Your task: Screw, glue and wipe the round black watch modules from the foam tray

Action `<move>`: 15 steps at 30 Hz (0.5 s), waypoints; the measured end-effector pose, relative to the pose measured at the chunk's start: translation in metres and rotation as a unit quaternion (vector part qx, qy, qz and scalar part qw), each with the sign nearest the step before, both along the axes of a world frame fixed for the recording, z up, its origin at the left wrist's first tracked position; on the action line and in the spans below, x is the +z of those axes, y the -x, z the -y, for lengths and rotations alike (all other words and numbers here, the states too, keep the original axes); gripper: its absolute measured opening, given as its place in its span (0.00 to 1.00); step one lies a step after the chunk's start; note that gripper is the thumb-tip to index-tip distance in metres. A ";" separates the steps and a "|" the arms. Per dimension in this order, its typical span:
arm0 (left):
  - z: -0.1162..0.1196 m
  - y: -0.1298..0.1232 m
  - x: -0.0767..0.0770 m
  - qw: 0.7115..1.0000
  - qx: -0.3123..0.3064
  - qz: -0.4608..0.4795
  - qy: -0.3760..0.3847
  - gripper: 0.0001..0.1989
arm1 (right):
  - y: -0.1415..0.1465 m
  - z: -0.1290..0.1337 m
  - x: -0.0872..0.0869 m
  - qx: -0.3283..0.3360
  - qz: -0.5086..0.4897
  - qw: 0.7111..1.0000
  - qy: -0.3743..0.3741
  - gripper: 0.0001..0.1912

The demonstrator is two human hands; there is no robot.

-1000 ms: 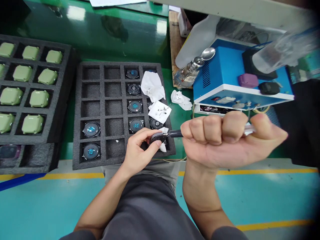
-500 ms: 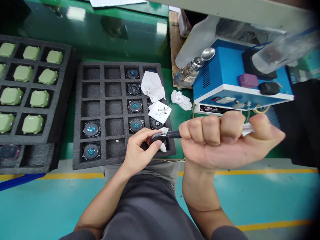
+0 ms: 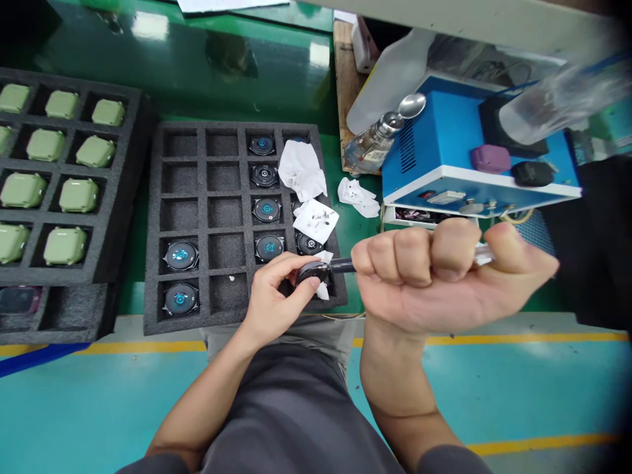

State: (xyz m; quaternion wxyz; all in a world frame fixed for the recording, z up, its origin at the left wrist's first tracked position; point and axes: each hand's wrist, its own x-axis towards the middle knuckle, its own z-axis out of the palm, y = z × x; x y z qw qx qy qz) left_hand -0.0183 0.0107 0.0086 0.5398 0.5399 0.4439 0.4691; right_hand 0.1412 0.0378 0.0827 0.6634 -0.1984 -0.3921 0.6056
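Note:
My left hand (image 3: 279,289) pinches a round dark watch body (image 3: 310,272) between thumb and fingers, on edge above the front right corner of the black foam tray (image 3: 227,260). My right hand (image 3: 434,276) is wrapped in a fist around a slim pen-like tool (image 3: 342,265). Its dark front end points left and meets the watch's side; a clear part shows near my thumb. The fist hides the rest. Similar watches (image 3: 266,210) lie face up in the tray's pockets. White paper (image 3: 323,289) shows just beneath the held watch.
Crumpled tissue (image 3: 301,171) and a white square with dark specks (image 3: 316,221) lie on the tray's right side. Left stands a foam tray of green square cases (image 3: 64,245). At right are a blue box (image 3: 419,131), a glass bottle (image 3: 370,148) and a white plastic bottle (image 3: 390,79).
My right fist has shifted very slightly left, with the tool still against the watch. My left hand and the watch stay almost in place.

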 end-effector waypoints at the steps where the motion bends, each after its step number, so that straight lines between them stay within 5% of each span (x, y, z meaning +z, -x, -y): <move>1: 0.000 0.000 0.000 1.000 0.002 0.001 0.000 0.11 | 0.000 0.000 0.000 -0.001 0.000 1.000 -0.001 0.25; 15: -0.001 0.000 0.001 1.000 0.006 -0.005 -0.005 0.11 | -0.003 0.001 0.000 -0.016 -0.001 1.000 -0.006 0.25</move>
